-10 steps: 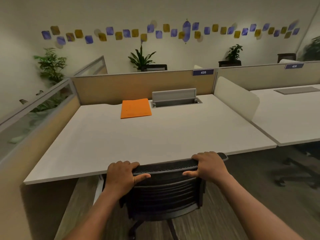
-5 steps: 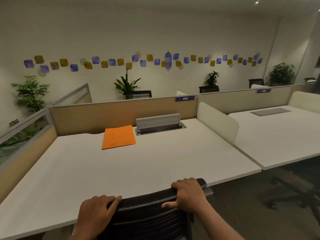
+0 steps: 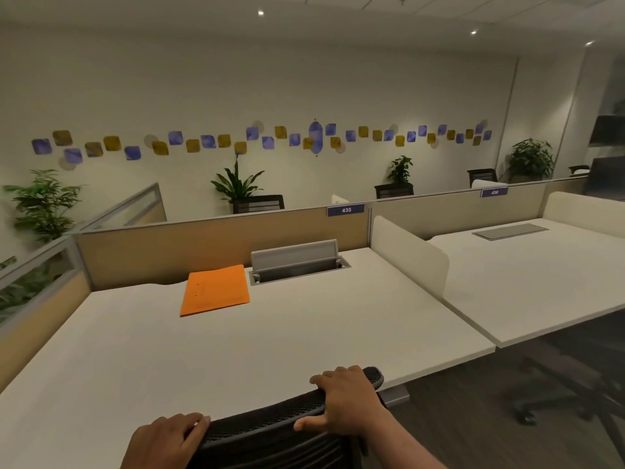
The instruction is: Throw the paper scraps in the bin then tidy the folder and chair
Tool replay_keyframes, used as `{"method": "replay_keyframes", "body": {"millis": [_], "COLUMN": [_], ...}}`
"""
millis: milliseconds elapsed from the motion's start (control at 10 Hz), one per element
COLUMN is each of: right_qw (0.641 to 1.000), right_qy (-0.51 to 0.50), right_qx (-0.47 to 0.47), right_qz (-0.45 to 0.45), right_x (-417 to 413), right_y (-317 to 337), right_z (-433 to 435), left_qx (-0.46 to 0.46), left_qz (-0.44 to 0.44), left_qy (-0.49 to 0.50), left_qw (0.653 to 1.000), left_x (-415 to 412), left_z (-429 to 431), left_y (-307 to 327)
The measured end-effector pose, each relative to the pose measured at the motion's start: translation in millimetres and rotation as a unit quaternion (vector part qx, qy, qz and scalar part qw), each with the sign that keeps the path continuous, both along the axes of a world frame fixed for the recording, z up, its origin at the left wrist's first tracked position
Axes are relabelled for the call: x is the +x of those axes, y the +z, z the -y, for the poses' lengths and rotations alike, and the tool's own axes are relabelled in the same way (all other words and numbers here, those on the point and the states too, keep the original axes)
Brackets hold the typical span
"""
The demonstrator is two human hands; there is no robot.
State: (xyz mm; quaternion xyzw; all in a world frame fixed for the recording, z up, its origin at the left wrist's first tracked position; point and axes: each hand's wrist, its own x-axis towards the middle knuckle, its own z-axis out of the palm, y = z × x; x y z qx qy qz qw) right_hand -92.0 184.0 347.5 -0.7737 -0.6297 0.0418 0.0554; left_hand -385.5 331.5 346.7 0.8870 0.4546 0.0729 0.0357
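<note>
Chair (image 3: 270,421) back sat closer against the desk (image 3: 236,350) edge than a second ago; I judged the push-in nearly done. Left hand (image 3: 165,441) curled its fingers over the top edge's left end, right hand (image 3: 348,397) wrapped the right end, thumb on the near side. Folder (image 3: 214,290) lay flat by the far partition (image 3: 203,252); no scraps visible.

desk (image 3: 236,350) front: open | folder (image 3: 214,290) at back | divider (image 3: 409,255) blocks right (low)
</note>
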Motion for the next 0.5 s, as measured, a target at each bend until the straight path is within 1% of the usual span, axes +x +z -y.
{"method": "replay_keyframes", "body": {"millis": [100,300,400,500], "right_qw": [0.999,0.993,0.984,0.981], "right_qy": [-0.014,-0.069,-0.111,-0.142], "right_qx": [0.006,0.031,0.042,0.065], "right_qz": [-0.038,-0.095,-0.133,-0.11], "right_x": [0.0,-4.9,-6.0,-3.8], "right_y": [3.5,4.6,6.1,20.0], "right_z": [1.1,1.9,-3.4,-11.9], "left_qx": [-0.024,-0.035,-0.02,0.043], "left_qz": [0.003,0.064,0.105,0.142], "left_qy": [0.035,0.074,0.111,0.155], "left_qw": [0.999,0.995,0.988,0.977], "left_x": [5.0,0.7,1.0,6.6], "left_z": [4.3,9.7,6.7,1.7], "left_y": [3.8,3.2,9.9,34.7]}}
